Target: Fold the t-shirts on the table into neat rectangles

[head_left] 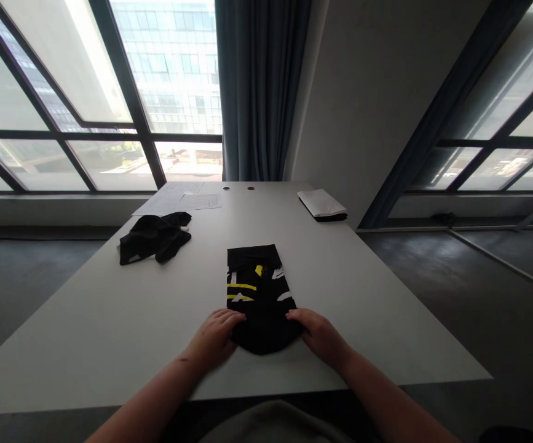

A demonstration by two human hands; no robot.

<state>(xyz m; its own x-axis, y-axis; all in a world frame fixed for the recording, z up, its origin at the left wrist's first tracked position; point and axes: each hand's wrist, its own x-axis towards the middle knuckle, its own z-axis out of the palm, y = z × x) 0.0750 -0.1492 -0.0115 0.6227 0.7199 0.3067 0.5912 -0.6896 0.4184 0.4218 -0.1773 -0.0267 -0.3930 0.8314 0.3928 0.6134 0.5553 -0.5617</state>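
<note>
A black garment (266, 329) with yellow and white print lies folded into a narrow strip on the white table, in front of me. Its near end is plain black and rounded. At the left edge of that end, my left hand (216, 335) is closed on the cloth, fingers on top. My right hand (319, 332) pinches the opposite edge in the same way. Both thumbs are mostly out of sight. The far end of the strip, also plain black, lies flat and straight-edged.
A crumpled black cloth (155, 239) lies on the left of the white table (358, 320). Paper sheets (201, 201) sit behind it. A folded white and black item (322, 204) rests at the far right. Two round holes (251, 188) show near the far edge, before a blue curtain (259, 92).
</note>
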